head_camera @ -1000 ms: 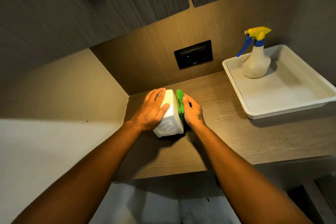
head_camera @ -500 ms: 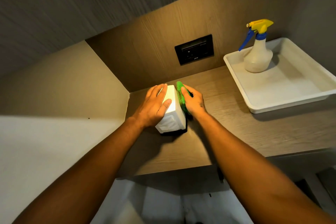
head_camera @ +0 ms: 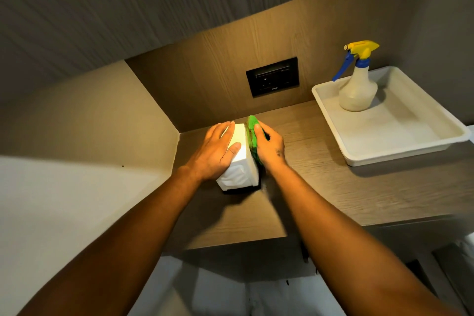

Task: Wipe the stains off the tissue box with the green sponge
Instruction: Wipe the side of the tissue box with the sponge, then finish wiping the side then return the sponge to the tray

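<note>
A white tissue box (head_camera: 241, 167) stands on the wooden counter (head_camera: 333, 187) near the left corner. My left hand (head_camera: 214, 152) lies over its top and left side, thumb across the top, holding it in place. My right hand (head_camera: 270, 147) presses the green sponge (head_camera: 252, 136) flat against the box's right side. Brown smears show on the sponge's edge. The box's right face is hidden by the sponge and hand.
A white tray (head_camera: 400, 151) sits at the right of the counter with a spray bottle (head_camera: 357, 90) with a yellow and blue head standing in it. A black wall socket (head_camera: 272, 76) is on the back panel. Cabinets hang overhead. The counter's front edge runs just below the box.
The sponge and my right hand have slid slightly toward the back along the box's right side. The camera view has shifted a little; my left hand keeps its hold.
</note>
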Available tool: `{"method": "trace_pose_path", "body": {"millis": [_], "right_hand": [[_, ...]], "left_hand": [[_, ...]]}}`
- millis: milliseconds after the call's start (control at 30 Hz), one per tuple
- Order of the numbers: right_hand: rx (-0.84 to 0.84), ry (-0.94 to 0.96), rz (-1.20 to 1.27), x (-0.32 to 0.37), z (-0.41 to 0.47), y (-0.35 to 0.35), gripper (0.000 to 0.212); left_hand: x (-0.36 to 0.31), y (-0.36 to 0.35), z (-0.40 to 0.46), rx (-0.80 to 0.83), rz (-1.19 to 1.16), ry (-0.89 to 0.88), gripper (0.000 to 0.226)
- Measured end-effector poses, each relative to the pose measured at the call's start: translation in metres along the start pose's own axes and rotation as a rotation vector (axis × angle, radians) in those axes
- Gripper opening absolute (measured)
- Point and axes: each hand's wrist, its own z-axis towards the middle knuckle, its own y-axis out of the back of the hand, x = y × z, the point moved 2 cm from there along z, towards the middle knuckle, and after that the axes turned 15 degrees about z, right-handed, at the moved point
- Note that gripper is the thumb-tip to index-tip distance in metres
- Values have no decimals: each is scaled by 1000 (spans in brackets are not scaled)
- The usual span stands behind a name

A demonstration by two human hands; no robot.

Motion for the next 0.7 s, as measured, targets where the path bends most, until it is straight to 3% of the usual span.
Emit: {"method": "trace_pose_path", "body": {"millis": [133, 267, 433, 600, 700], "right_hand": [[-38, -55, -29, -25, -31, 22, 38], [-54, 53, 39, -30, -67, 24, 36], [-28, 201, 23, 5, -38, -3, 33], [-61, -59, -50, -17, -23, 13, 35], [-89, -32, -63, -28, -45, 21, 35]], "left_hand": [[3, -5, 1, 4, -14, 4, 78], [7, -8, 3, -16, -10, 3, 75], [8, -8, 3, -38, 0, -10, 68], [7, -8, 2, -25, -13, 4, 66], [8, -10, 3, -29, -13, 2, 68]]}}
